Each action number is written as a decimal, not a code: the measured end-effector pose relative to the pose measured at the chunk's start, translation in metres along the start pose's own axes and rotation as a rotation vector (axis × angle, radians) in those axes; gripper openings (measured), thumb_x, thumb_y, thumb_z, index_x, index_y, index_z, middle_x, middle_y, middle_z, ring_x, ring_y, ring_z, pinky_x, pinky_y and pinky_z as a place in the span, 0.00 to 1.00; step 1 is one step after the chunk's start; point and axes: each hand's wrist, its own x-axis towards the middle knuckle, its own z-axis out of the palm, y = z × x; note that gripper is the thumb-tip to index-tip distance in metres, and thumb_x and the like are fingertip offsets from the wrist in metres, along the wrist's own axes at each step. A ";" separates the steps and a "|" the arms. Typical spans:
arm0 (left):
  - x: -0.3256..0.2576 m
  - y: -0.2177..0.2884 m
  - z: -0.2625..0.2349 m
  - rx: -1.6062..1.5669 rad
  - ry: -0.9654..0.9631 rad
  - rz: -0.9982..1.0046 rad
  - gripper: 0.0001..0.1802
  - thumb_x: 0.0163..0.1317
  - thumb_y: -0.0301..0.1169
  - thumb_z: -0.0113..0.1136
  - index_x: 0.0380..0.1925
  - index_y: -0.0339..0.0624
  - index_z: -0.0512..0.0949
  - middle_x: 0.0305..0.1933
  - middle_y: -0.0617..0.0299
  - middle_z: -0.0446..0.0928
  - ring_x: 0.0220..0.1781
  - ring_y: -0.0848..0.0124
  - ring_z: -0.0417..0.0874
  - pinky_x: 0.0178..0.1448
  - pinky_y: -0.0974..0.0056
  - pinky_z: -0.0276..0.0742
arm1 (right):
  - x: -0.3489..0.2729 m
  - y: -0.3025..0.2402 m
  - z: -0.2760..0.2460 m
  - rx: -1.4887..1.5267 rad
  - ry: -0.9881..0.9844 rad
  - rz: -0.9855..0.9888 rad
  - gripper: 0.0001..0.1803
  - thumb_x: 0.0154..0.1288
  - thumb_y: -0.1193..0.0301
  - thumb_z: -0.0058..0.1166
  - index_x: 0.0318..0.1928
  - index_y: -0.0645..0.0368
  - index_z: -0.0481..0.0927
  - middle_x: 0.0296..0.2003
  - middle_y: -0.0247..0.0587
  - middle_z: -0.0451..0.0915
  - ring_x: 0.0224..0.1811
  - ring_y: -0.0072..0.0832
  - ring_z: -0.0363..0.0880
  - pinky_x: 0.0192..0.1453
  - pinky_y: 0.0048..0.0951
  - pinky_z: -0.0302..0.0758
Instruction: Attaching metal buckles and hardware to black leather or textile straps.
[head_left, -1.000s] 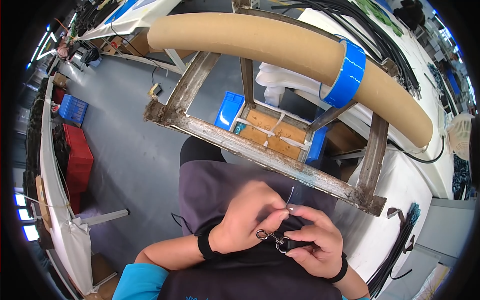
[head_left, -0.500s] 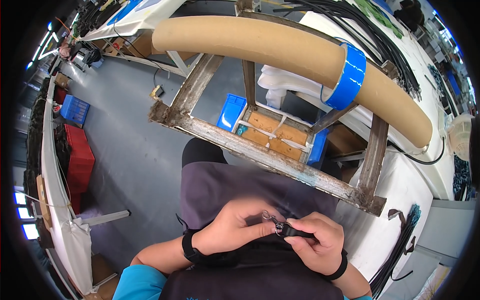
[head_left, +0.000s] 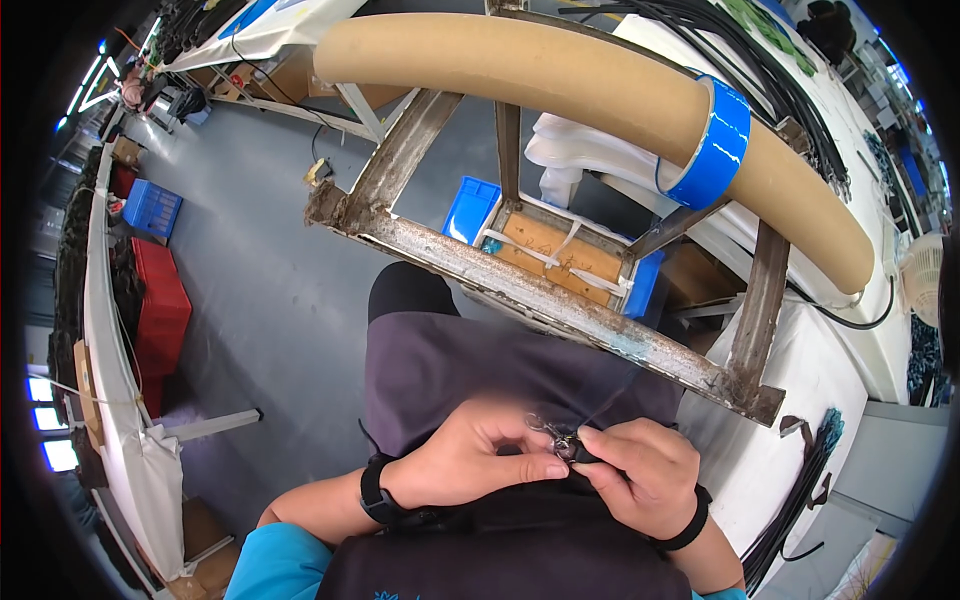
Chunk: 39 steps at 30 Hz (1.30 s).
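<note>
Over my lap, my left hand is closed on a small silver metal clasp, its thumb and fingers pinching around the lower end. The clasp's hooked tip sticks out beyond the fingers. My right hand pinches a short black strap where it meets the clasp's ring. Both sets of fingertips nearly touch, and much of the join is hidden between them. Most of the strap lies out of sight inside the right hand.
Ahead stands a worn metal frame carrying a long cardboard tube with a blue tape roll around it. Black cords lie on the white-covered table at right. Red bins and a blue crate are at left.
My right hand has turned and closed in on the strap, so less of it shows. The clasp stays in my left fingers. The view has shifted slightly.
</note>
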 end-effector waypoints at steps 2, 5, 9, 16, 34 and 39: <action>-0.001 0.002 0.001 0.019 0.000 0.013 0.06 0.57 0.20 0.63 0.35 0.34 0.79 0.36 0.60 0.81 0.41 0.78 0.81 0.46 0.72 0.78 | 0.003 0.000 -0.004 -0.002 -0.030 -0.012 0.18 0.46 0.78 0.65 0.42 0.63 0.81 0.27 0.39 0.78 0.23 0.30 0.78 0.25 0.27 0.75; -0.001 0.006 0.004 0.045 -0.007 0.017 0.06 0.57 0.21 0.63 0.35 0.34 0.80 0.36 0.61 0.81 0.40 0.79 0.80 0.45 0.73 0.77 | 0.007 0.000 -0.010 -0.018 -0.081 -0.052 0.19 0.47 0.78 0.64 0.43 0.63 0.81 0.27 0.39 0.78 0.24 0.31 0.78 0.26 0.27 0.75; -0.003 0.006 0.005 0.015 0.025 -0.044 0.06 0.58 0.21 0.63 0.36 0.34 0.80 0.36 0.62 0.81 0.40 0.80 0.80 0.44 0.74 0.75 | 0.006 0.003 -0.005 0.020 -0.112 -0.025 0.19 0.48 0.78 0.64 0.44 0.63 0.80 0.28 0.41 0.78 0.25 0.32 0.79 0.27 0.28 0.75; -0.001 -0.001 0.009 -0.021 0.050 0.034 0.06 0.59 0.19 0.61 0.36 0.34 0.80 0.37 0.62 0.81 0.39 0.80 0.79 0.43 0.74 0.75 | -0.025 -0.006 0.019 0.557 0.190 0.479 0.15 0.56 0.76 0.64 0.42 0.65 0.75 0.33 0.42 0.81 0.34 0.22 0.81 0.34 0.21 0.78; -0.007 0.016 0.005 0.647 -0.024 0.514 0.11 0.48 0.33 0.72 0.33 0.45 0.83 0.26 0.67 0.78 0.28 0.71 0.76 0.37 0.66 0.69 | -0.012 0.008 -0.002 0.833 -0.071 0.790 0.03 0.62 0.77 0.58 0.34 0.63 0.78 0.28 0.29 0.79 0.30 0.11 0.72 0.36 0.16 0.69; 0.001 0.018 0.006 1.051 0.209 0.883 0.17 0.41 0.30 0.75 0.35 0.48 0.83 0.34 0.67 0.72 0.33 0.68 0.72 0.38 0.64 0.67 | -0.009 0.008 -0.004 0.953 -0.140 0.849 0.04 0.62 0.75 0.58 0.33 0.63 0.78 0.26 0.26 0.76 0.28 0.09 0.69 0.32 0.14 0.66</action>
